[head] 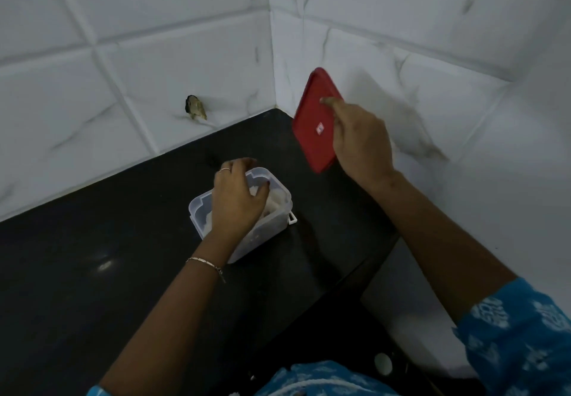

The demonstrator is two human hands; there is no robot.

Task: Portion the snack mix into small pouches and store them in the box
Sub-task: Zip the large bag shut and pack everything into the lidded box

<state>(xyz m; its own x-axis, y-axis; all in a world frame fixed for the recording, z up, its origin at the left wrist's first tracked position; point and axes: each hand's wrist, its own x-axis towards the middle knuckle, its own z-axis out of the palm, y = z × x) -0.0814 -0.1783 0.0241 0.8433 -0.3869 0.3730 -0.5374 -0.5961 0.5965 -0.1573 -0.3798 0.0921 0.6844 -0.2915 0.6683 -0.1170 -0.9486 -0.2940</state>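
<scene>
A small clear plastic box (275, 225) stands on the black countertop (92, 256), with pale pouches (276, 199) showing inside it. My left hand (236, 197) lies over the box's open top, fingers curled down over the far rim and the thumb inside; most of the contents are hidden under it. My right hand (360, 145) holds the box's red lid (312, 117) in the air, up and to the right of the box, tilted on edge near the wall corner.
White marble-look tiled walls meet in a corner behind the counter. A dark hole (194, 107) breaks the left wall tile just above the counter. The counter's right edge drops off beside the box, toward a lower dark surface.
</scene>
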